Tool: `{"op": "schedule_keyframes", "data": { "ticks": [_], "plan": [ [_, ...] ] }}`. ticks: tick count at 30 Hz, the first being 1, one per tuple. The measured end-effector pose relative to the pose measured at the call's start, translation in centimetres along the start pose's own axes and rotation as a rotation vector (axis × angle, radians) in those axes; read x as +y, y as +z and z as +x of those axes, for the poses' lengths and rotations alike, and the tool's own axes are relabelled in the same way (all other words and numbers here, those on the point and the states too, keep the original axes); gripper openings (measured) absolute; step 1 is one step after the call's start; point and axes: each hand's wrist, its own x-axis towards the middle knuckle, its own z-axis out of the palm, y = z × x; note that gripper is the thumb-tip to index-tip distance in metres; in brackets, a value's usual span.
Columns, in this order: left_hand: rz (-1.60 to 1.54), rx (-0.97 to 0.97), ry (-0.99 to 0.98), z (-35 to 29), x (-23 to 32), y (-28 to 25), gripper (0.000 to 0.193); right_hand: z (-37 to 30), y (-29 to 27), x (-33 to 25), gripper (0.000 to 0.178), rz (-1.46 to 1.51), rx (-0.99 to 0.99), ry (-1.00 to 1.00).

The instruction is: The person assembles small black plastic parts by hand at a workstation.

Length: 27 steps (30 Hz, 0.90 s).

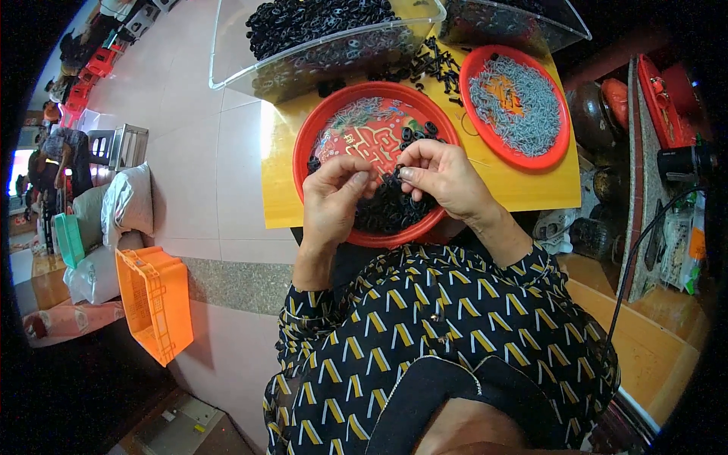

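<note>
Over a round red tray (302,130) with a printed bottom, both of my hands are raised close together. My left hand (334,199) has thumb and forefinger pinched; whatever is between them is too small to make out. A small black plastic piece (399,171) shows at the pinched fingertips of my right hand (447,182), just across from the left. Beneath my hands, black oval plastic parts (388,214) are heaped along the tray's near side. Thin silvery screws or pins (365,112) lie in its far part.
A clear plastic bin (318,57) full of black parts stands at the table's far side, with another clear bin (523,30) beside it. Loose black pieces (440,67) lie between. A second red tray (565,125) holds silvery screws or pins. An orange crate (178,303) sits left.
</note>
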Motion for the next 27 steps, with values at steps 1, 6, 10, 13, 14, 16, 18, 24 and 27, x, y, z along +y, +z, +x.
{"op": "schedule_keyframes", "data": {
  "ticks": [1,6,10,13,14,16,18,24,27],
  "plan": [
    [-0.122,0.003,-0.043,-0.2,0.1,0.1,0.01,-0.1,0.3,-0.2,0.008,-0.001,-0.003,0.002],
    [-0.397,-0.007,-0.075,-0.7,-0.3,0.9,0.009,-0.6,1.4,-0.5,0.009,-0.057,0.047,-0.019],
    [-0.48,0.016,-0.072,-0.8,-0.5,1.3,0.008,-1.0,2.2,-0.6,0.009,-0.086,0.055,-0.102],
    [-0.51,0.023,-0.089,-1.0,-0.4,1.7,0.007,-1.1,2.6,-0.5,0.01,-0.084,0.078,-0.13],
    [-0.507,0.029,-0.1,-1.0,-0.3,1.8,0.007,-1.1,2.7,-0.4,0.009,-0.098,0.076,-0.142],
    [-0.516,0.022,-0.098,-1.0,-0.1,2.0,0.007,-1.1,2.7,-0.3,0.009,-0.111,0.073,-0.154],
    [-0.528,0.012,-0.097,-1.0,-0.3,2.1,0.006,-1.1,2.7,-0.2,0.009,-0.159,0.089,-0.181],
    [-0.496,0.025,-0.093,-1.1,-0.5,2.2,0.007,-1.2,2.6,-0.1,0.009,-0.178,0.08,-0.174],
    [-0.442,0.034,-0.071,-1.2,-0.5,2.3,0.007,-1.1,2.4,0.4,0.009,-0.223,0.094,-0.175]
  ]
}}
